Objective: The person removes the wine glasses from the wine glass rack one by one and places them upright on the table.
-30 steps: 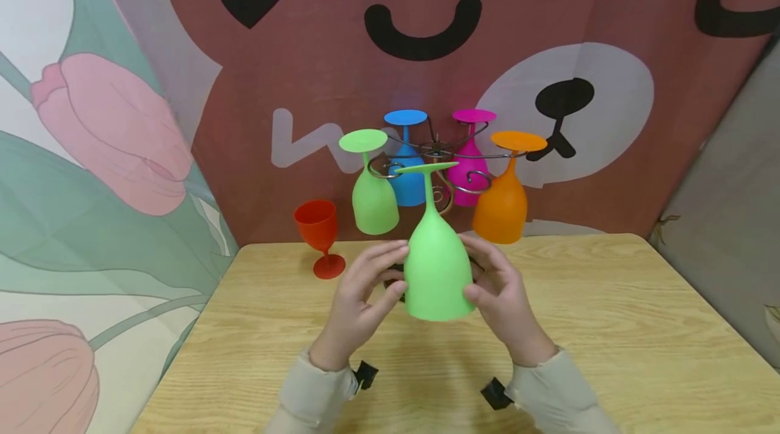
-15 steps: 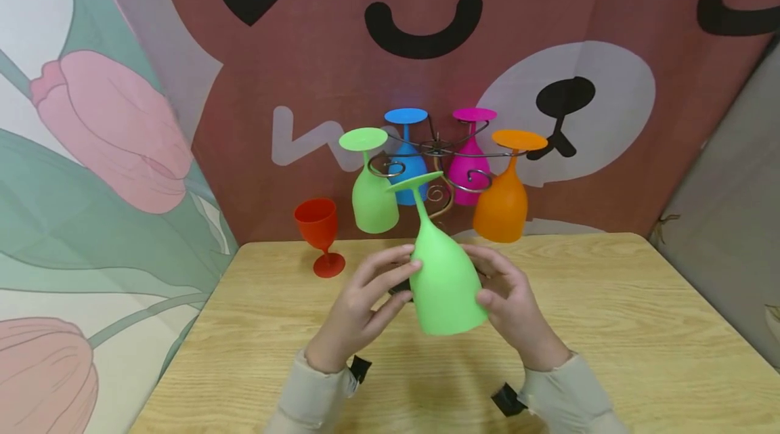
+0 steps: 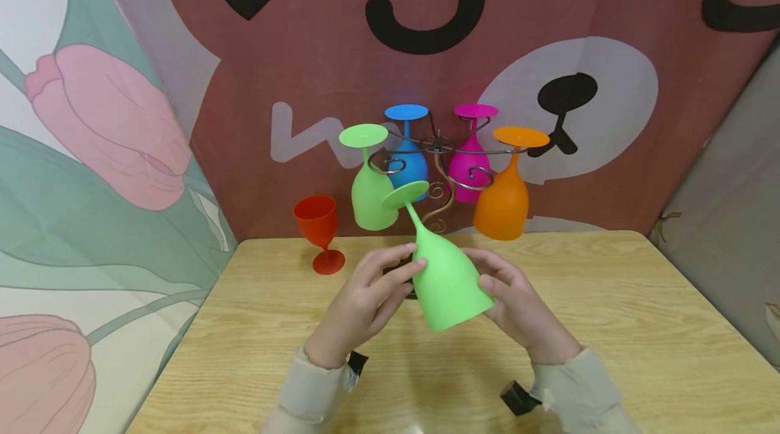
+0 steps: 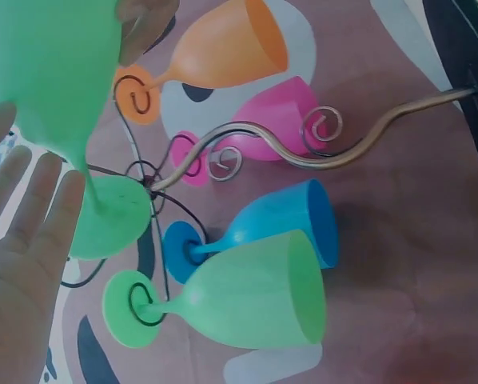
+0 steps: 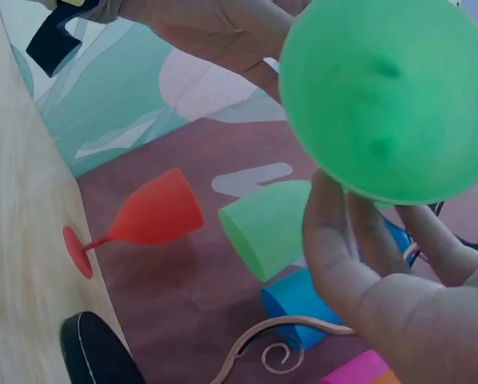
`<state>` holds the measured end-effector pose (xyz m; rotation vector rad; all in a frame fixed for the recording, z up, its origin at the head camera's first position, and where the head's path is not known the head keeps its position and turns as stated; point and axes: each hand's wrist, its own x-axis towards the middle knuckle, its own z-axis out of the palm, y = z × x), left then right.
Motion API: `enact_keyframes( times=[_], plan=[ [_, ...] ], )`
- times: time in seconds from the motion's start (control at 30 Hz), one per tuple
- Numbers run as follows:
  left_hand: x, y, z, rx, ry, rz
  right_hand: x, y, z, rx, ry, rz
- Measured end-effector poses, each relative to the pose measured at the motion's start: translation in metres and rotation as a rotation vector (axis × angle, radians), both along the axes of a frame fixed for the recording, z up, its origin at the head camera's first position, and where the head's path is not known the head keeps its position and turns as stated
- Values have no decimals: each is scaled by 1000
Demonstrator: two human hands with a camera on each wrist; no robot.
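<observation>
A light green plastic goblet (image 3: 447, 278) hangs tilted in the air before the rack, its foot up to the left and its mouth down to the right. My left hand (image 3: 362, 298) holds the bowl's left side, fingertips on it near the stem. My right hand (image 3: 518, 298) grips the bowl's right side near the rim, thumb in front and fingers behind. Beyond them, a metal stemware rack (image 3: 437, 143) with curled arms carries upside-down goblets: another green one (image 3: 373, 200), a blue one (image 3: 409, 163), a magenta one (image 3: 469, 166) and an orange one (image 3: 502, 207).
A red goblet (image 3: 318, 221) stands upright on the wooden table (image 3: 256, 339), toward the back left. The rack's black base (image 4: 463, 72) is partly hidden behind my hands in the head view. A printed curtain (image 3: 292, 68) hangs close behind the table.
The held green goblet has tipped from nearly vertical, its foot swinging left and its mouth right. Both hands keep their hold; my right wrist has shifted right.
</observation>
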<state>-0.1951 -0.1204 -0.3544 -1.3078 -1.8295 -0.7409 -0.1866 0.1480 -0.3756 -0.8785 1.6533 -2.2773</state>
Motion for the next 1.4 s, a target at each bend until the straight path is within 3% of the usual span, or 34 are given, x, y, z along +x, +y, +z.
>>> enact_keyframes(
  times=[0.27,0.43,0.73,1.4],
  plan=[
    [-8,-1,-12,-115,-33,77,-6,1,-5,52,-85,38],
    [-12,0,-18,-185,-63,60,-12,2,-11,67,-109,92],
    [-14,3,-26,-307,-206,63,-23,3,-22,127,-127,178],
    [-22,8,-33,-281,-168,4,-27,6,-24,171,-164,192]
  ],
)
